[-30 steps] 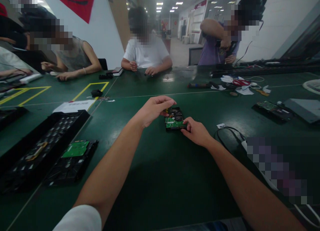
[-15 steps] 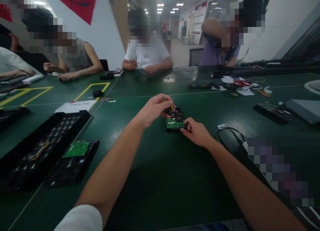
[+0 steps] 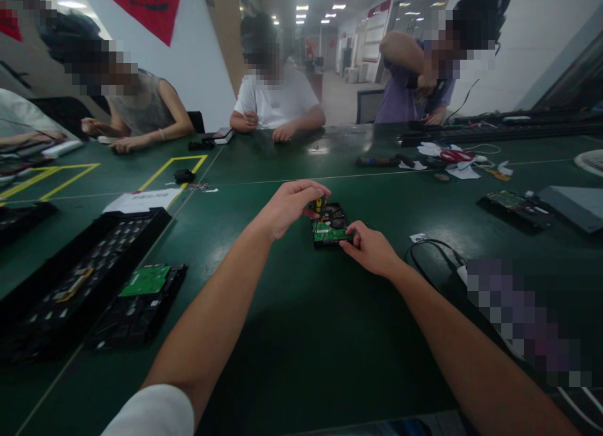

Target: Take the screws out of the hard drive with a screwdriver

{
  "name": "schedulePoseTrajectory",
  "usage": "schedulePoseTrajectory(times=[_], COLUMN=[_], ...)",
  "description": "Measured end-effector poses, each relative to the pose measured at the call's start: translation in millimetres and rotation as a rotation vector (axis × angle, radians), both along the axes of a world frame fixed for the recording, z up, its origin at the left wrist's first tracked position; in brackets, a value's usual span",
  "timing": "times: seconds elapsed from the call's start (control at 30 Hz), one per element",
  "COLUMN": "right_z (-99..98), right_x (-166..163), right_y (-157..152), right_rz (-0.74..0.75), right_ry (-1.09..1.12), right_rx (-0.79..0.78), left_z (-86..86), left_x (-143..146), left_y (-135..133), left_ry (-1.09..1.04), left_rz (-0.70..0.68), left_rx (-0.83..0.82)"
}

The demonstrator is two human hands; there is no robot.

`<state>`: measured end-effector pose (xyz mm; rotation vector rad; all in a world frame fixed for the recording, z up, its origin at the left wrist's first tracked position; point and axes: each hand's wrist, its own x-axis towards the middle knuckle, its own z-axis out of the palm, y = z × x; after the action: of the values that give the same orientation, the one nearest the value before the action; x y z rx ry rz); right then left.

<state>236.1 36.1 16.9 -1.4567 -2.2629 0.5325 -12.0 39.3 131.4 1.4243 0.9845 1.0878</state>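
A hard drive [image 3: 330, 233] lies on the green table with its green circuit board facing up. My left hand [image 3: 299, 205] is above its far left part, fingers closed round a short black-and-yellow screwdriver handle [image 3: 319, 205]. I cannot make out the tool's tip. My right hand [image 3: 370, 247] pinches the drive's near right edge between thumb and fingers. A second hard drive with a green board [image 3: 146, 281] rests to the left, beside a long black tray [image 3: 136, 225].
Another drive [image 3: 513, 210] and a grey box [image 3: 572, 203] lie at the right, near a cable [image 3: 436, 242]. A dark tool [image 3: 377, 162] and paper scraps [image 3: 464, 171] are farther back. Several people sit or stand across the table [image 3: 264, 285].
The screwdriver handle in my left hand has turned, showing more of its yellow marking. My left fingers have shifted slightly; my right hand and the hard drive stay in place.
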Motion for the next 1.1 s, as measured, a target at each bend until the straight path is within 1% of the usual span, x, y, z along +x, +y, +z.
schedulePoseTrajectory(times=[0.1, 0.2, 0.5, 0.8, 0.93, 1.1], right_z=[0.8, 1.1, -0.1, 2.2, 1.9, 1.8], right_x=[0.0, 0.0, 0.4, 0.1, -0.9, -1.5], right_y=[-0.2, -0.7, 0.2, -0.9, -0.9, -1.5], right_rz=[0.006, 0.007, 0.006, -0.004, -0.012, -0.011], right_ry=[-0.003, 0.001, -0.004, -0.002, -0.011, -0.01], right_rx=[-0.001, 0.002, 0.017, -0.007, -0.017, -0.007], left_z=[-1.5, -2.8, -1.6, -8.1, -6.9, -6.4], left_x=[-0.9, -1.8, -1.1, -3.6, -3.1, -2.1], left_y=[1.6, 2.6, 2.4, 8.1, 6.2, 4.0], left_ry=[0.016, 0.015, -0.084, -0.177, -0.18, -0.154], left_rz=[0.028, 0.019, -0.015, -0.025, -0.031, -0.041], left_rx=[0.019, 0.029, -0.017, -0.035, -0.044, -0.006])
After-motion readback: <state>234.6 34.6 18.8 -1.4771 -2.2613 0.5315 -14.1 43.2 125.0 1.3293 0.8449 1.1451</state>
